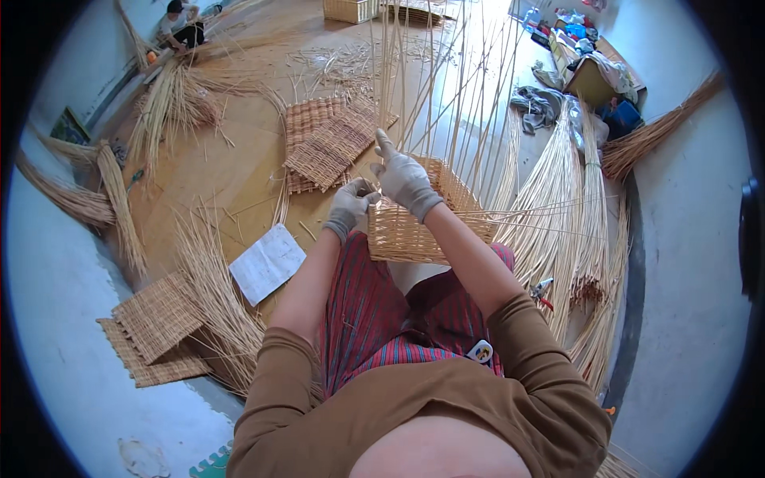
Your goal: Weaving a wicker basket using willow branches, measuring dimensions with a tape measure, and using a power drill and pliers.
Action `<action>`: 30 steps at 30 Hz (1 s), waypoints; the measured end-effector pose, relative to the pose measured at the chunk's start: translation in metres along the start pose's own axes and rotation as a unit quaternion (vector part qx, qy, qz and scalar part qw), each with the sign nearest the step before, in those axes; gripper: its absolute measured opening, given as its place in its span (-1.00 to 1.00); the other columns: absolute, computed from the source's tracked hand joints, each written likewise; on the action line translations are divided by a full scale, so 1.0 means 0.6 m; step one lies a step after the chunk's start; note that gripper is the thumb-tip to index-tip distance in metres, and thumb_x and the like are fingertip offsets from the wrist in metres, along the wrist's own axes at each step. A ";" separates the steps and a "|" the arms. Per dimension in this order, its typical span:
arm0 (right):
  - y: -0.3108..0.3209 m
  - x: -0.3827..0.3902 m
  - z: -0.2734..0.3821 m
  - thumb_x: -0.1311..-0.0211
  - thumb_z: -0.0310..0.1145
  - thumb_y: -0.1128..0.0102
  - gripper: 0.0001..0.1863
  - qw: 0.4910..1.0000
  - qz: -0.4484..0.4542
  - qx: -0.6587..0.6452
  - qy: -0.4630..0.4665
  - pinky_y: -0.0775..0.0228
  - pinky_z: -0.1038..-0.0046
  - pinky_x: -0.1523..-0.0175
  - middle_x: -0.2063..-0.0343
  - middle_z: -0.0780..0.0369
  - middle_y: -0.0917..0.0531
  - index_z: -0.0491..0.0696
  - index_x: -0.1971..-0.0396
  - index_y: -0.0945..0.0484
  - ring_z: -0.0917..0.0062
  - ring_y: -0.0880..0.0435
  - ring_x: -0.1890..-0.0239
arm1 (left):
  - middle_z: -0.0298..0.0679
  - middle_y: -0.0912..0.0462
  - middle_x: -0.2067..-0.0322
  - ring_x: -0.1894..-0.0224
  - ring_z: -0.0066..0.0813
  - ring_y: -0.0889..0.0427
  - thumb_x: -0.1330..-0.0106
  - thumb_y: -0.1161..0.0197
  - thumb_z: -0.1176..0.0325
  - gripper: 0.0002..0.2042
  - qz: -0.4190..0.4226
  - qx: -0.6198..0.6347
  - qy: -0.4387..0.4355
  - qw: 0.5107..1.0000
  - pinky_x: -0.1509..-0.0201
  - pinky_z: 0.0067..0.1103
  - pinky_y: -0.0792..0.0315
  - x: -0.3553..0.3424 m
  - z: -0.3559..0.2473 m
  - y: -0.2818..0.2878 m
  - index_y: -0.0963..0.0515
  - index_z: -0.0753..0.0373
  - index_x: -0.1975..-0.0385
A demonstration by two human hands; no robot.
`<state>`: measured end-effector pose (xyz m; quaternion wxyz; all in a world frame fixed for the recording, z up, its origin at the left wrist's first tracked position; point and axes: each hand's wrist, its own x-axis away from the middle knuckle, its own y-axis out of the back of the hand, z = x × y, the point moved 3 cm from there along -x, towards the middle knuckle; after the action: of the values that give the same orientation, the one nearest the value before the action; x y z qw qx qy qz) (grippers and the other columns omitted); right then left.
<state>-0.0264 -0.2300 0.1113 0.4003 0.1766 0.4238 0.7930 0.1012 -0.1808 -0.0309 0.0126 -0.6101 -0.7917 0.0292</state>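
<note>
A half-woven wicker basket point(408, 232) rests on my lap, its long upright stakes point(458, 95) rising loose above the woven sides. My left hand point(351, 207), in a pale work glove, is at the basket's left corner with its fingers pinched. A thin wicker strand seems to be between those fingertips, though it is hard to make out. Over the near left part of the rim is my gloved right hand point(404, 178). Its index finger points up beside the stakes and its thumb stands apart; the other fingers are partly hidden. Thin strands stick out from the basket's right side.
Woven panels point(339, 143) lie ahead on the floor, more panels point(163, 319) at left. Bundles of pale wicker rods point(550, 207) spread at right, near red-handled pliers point(542, 293). A white sheet point(268, 264) lies left. Another person point(183, 25) sits far left among rods.
</note>
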 end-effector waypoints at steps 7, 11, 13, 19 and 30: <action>0.012 0.015 -0.005 -0.39 -0.15 -0.03 -0.40 0.999 -0.001 -0.023 0.023 -0.53 0.25 0.00 0.10 0.12 -0.72 0.06 -0.38 -0.19 0.25 -0.74 0.16 | -0.35 -0.71 0.28 0.26 -0.62 -0.62 -0.23 -0.36 0.56 -0.81 0.037 0.015 0.024 0.999 0.11 -0.66 -0.53 0.040 -0.054 -0.017 -0.64 0.34 0.17; -0.008 0.102 -0.072 -0.38 -0.27 -0.13 -0.80 0.940 -0.091 -0.318 0.086 -0.52 0.47 0.33 0.37 0.20 -0.73 -0.07 0.15 -0.57 0.49 -0.69 0.45 | -0.35 -0.69 0.23 0.17 -0.64 -0.61 -0.22 -0.33 0.62 -0.76 0.089 -0.088 -0.030 0.992 0.02 -0.67 -0.53 0.084 -0.101 -0.031 -0.59 0.37 0.10; -0.026 0.168 -0.125 -0.36 -0.35 -0.16 -0.82 0.886 -0.147 -0.439 -0.038 -0.47 0.57 0.42 0.37 0.24 -0.73 -0.11 0.15 -0.58 0.62 -0.62 0.55 | -0.31 -0.68 0.23 0.22 -0.52 -0.65 -0.22 -0.35 0.54 -0.75 0.071 -0.147 -0.045 0.986 0.05 -0.58 -0.55 0.097 -0.109 -0.035 -0.57 0.28 0.10; -0.004 0.161 -0.133 -0.36 -0.32 -0.17 -0.76 0.880 -0.257 -0.378 -0.130 -0.47 0.55 0.49 0.32 0.21 -0.72 -0.11 0.08 -0.59 0.62 -0.55 0.62 | -0.15 -0.65 0.19 0.14 -0.14 -0.66 -0.28 -0.05 0.46 -0.61 0.012 -0.482 -0.256 0.838 0.19 -0.27 -0.57 0.151 -0.136 -0.085 -0.44 0.01 -0.11; 0.007 0.253 -0.172 -0.32 -0.47 -0.16 -0.67 0.942 -0.307 -0.111 -0.083 -0.56 0.41 0.11 0.25 0.15 -0.73 0.04 -0.07 -0.56 0.46 -0.74 0.18 | -0.16 -0.46 0.03 0.45 -0.17 -0.65 -0.14 -0.18 0.49 -0.27 -0.033 -0.638 -0.181 0.748 0.36 -0.32 -0.57 0.148 -0.079 -0.127 -0.27 -0.30 -0.36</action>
<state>-0.1860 -0.1669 0.0460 0.6752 0.0581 0.3321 0.6560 0.0078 -0.1127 0.0199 -0.5222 -0.4331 -0.6326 -0.3735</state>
